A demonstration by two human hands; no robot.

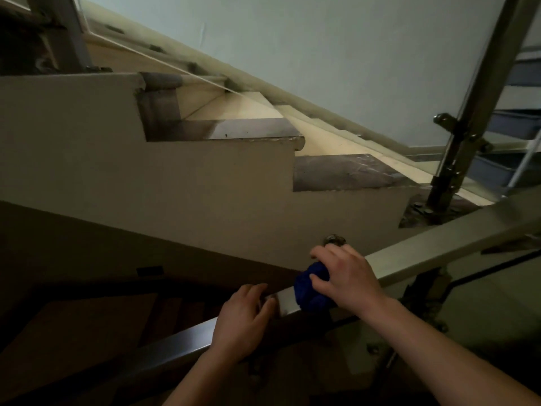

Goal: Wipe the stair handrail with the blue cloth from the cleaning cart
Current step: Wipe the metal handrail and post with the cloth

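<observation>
- Wiping is the step in hand: the right hand (347, 276) presses a bunched blue cloth (311, 291) onto the top face of the stair handrail (439, 247), its grip clenched over the cloth with fingers spread across the wad.
- The left hand (243, 320) rests on the same rail just below the cloth, fingers curled loosely over the rail's upper edge; its grip holds the rail lightly, and whether it fully closes around it cannot be told.
- To do this well, the cloth likely needs to wrap further over both side edges of the rail, so one pass covers top and flanks together.
- Steady downward pressure and a long stroke along the rail's slope would probably clean better than short dabs.
- The left hand lies close to the cloth on the lower side, so it may need to shift clear if the stroke heads downward.
- The handrail is a flat-topped, square-edged metal bar, pale and dull in the dim light, running diagonally from the lower left of the view up to the right edge.
- The cloth is deep blue, soft and crumpled into a ball, sitting on the rail's near section.
- A metal baluster post (480, 112) rises beyond, beside the stair steps (205, 177).
</observation>
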